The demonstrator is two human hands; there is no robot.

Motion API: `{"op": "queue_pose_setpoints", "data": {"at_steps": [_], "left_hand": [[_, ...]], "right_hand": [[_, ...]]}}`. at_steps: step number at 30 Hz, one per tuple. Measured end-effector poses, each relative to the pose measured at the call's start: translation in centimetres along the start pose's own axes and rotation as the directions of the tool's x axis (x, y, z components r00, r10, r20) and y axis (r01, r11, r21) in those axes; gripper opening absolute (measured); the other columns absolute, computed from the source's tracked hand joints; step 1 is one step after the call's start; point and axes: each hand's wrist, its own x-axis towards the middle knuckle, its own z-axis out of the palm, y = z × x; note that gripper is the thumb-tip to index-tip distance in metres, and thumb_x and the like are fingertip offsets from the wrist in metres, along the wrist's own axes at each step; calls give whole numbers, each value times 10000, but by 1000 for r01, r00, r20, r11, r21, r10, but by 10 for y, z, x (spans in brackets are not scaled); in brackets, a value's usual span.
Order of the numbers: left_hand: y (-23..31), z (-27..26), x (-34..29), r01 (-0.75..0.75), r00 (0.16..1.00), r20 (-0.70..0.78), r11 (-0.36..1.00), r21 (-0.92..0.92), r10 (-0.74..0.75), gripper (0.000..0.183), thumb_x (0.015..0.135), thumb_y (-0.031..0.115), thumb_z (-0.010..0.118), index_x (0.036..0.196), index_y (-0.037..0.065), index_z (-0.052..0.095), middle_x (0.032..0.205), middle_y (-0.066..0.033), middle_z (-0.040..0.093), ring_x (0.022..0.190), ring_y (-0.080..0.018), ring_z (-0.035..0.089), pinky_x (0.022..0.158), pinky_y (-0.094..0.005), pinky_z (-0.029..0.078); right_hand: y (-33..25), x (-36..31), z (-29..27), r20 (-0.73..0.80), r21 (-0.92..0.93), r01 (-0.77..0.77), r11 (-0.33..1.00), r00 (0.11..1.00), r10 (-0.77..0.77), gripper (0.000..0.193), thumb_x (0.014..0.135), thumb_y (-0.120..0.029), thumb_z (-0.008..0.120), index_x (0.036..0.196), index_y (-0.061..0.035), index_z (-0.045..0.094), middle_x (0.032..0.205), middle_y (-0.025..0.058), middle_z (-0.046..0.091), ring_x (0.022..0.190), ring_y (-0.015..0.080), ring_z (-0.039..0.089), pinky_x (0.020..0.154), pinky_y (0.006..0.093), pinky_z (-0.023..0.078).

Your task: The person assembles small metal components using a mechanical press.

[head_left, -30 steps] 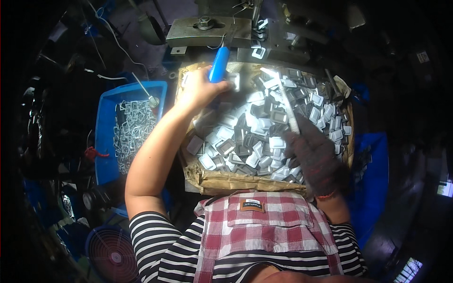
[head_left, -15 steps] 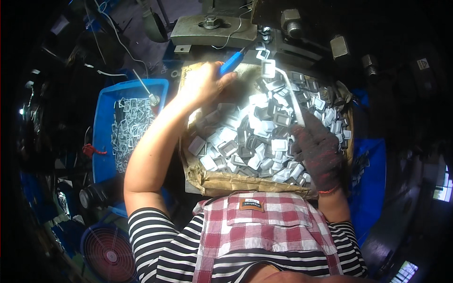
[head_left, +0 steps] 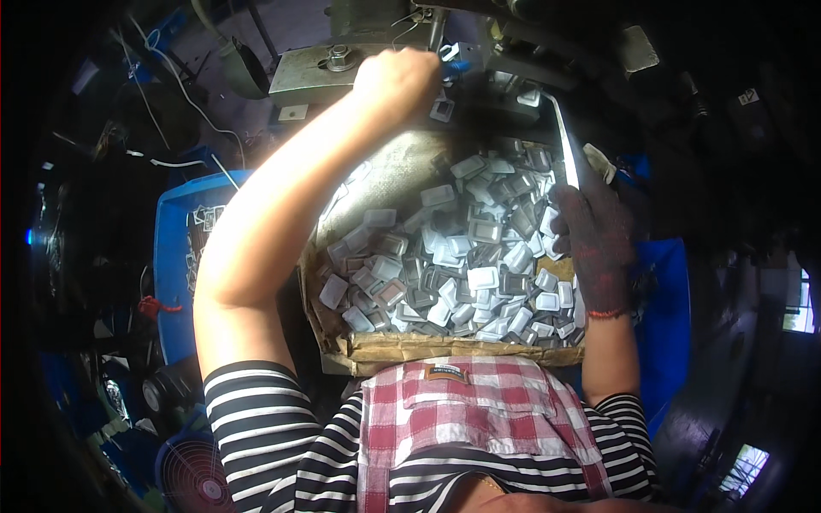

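Observation:
My left hand [head_left: 398, 81], bare, reaches up to the machine's edge, its fingers closed around a blue-handled tool [head_left: 457, 67]. Only part of that handle shows past my fist. My right hand [head_left: 594, 235] wears a dark knitted glove and grips bent-tip metal tweezers [head_left: 565, 147]. At the tweezers' tip is a small pale rectangular part [head_left: 528, 97]; whether it is pinched I cannot tell. Below both hands, a heap of small grey and white rectangular metal parts [head_left: 483, 278] lies in a paper-lined cardboard box [head_left: 462, 350].
Machine tooling with a bolted steel clamp bar [head_left: 308, 79] borders the far side. A few loose parts [head_left: 442, 109] lie beside it. To the left stands a blue bin [head_left: 175, 248] with thin frames in it; another blue bin [head_left: 663, 299] is at right. A fan [head_left: 198, 479] sits lower left.
My left hand has moved up and right with the blue-handled tool, toward the machine. The tweezers in my right hand have swung right, and the view has shifted somewhat.

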Motion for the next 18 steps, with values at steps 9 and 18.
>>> {"op": "queue_pose_setpoints", "data": {"at_steps": [9,18], "left_hand": [[-36,21,-118,-282,952,-25,845,-455,304,370,723,152,844,1026,23,676,887,-162,645,861,-337,673,769,-414,522],[-31,56,-133,-42,995,51,829,-558,85,306,777,167,806,994,0,669,829,-185,656,760,-323,652,729,-390,503]], "right_hand": [[59,59,34,48,-252,290,923,957,-287,403,906,-183,630,1301,-104,613,863,23,628,636,78,590,518,245,478],[50,34,16,-146,-366,327,871,904,-401,372,895,-168,643,1261,-104,634,837,18,617,626,73,574,513,227,463]]}}
